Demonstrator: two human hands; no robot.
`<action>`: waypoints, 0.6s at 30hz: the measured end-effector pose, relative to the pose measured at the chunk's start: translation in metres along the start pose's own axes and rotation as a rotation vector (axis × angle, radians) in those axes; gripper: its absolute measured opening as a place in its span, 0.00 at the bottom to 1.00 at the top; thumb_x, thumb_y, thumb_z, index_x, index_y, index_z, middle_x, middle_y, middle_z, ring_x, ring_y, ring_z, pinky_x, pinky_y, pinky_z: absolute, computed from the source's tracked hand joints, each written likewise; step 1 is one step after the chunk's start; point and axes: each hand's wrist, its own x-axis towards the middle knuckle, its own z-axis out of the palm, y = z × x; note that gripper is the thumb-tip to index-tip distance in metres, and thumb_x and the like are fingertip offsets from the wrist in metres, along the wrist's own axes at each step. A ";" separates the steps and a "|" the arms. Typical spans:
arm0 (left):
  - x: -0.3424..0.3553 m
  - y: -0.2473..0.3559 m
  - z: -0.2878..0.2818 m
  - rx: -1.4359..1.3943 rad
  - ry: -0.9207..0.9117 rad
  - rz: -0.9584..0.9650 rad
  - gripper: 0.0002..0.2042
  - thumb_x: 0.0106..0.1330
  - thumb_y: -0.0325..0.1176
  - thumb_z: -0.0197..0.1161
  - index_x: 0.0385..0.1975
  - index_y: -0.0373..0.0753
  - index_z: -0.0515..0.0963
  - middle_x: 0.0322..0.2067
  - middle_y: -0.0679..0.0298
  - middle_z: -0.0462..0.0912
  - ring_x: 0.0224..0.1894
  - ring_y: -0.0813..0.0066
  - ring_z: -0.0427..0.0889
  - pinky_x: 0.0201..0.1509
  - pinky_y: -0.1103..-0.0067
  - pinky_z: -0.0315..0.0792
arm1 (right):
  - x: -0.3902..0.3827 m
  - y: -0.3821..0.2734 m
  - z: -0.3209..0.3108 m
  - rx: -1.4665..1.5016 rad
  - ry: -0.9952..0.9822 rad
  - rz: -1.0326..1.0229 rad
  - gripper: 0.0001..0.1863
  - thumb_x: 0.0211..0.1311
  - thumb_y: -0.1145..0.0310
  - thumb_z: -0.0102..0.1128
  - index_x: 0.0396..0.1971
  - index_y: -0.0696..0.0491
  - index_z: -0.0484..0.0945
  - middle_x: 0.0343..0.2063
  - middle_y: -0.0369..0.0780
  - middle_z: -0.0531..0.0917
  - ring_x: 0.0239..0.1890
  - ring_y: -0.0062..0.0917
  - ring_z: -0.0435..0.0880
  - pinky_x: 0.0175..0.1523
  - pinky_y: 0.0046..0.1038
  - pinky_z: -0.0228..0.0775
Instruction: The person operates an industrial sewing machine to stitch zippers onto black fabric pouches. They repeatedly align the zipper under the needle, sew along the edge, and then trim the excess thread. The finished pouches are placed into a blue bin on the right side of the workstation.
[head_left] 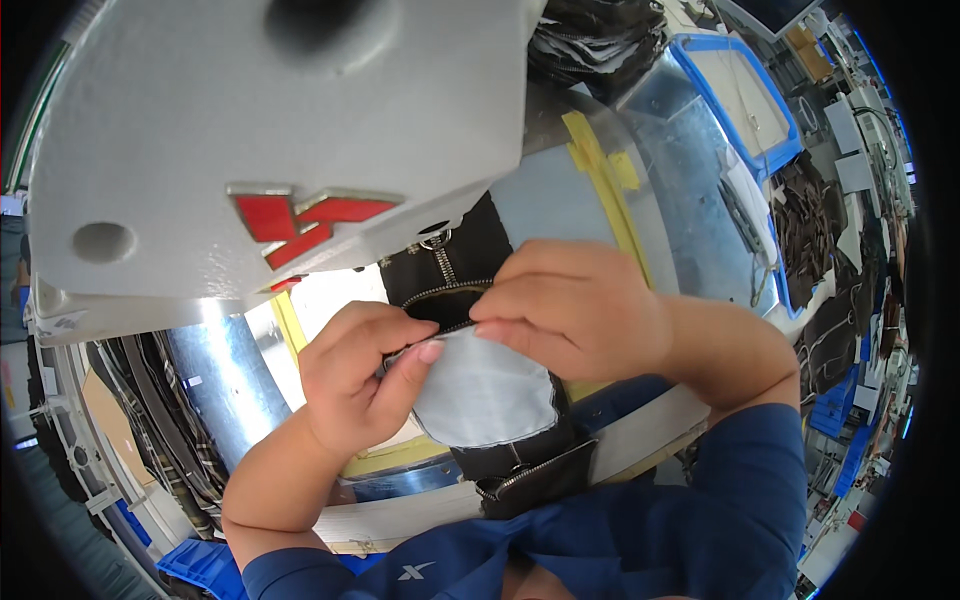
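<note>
A black fabric piece [535,465] with metal zippers lies across the work surface in front of me, and a pale grey lining [485,390] is spread over its middle. Along the lining's far edge runs a curved zipper [445,292] with a dark opening beside it. My left hand [355,370] pinches that edge between thumb and fingers at its left part. Just to the right, my right hand [580,310] is closed on the same edge, its fingertips partly hidden. A white sewing machine head [300,110] with a red emblem overhangs the far end of the fabric.
Yellow tape strips [605,180] mark the table on the right. A heap of black fabric [600,45] sits at the far right, near a blue-framed tray [790,140]. Dark and plaid fabric pieces [150,410] hang at the left, above a blue bin [205,568].
</note>
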 end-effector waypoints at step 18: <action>0.019 0.004 0.005 0.027 -0.033 -0.857 0.10 0.73 0.30 0.72 0.38 0.28 0.85 0.38 0.61 0.90 0.39 0.86 0.79 0.44 0.81 0.74 | 0.017 0.023 0.017 -0.207 -0.192 0.389 0.10 0.72 0.66 0.62 0.35 0.58 0.81 0.32 0.47 0.85 0.38 0.50 0.86 0.44 0.50 0.77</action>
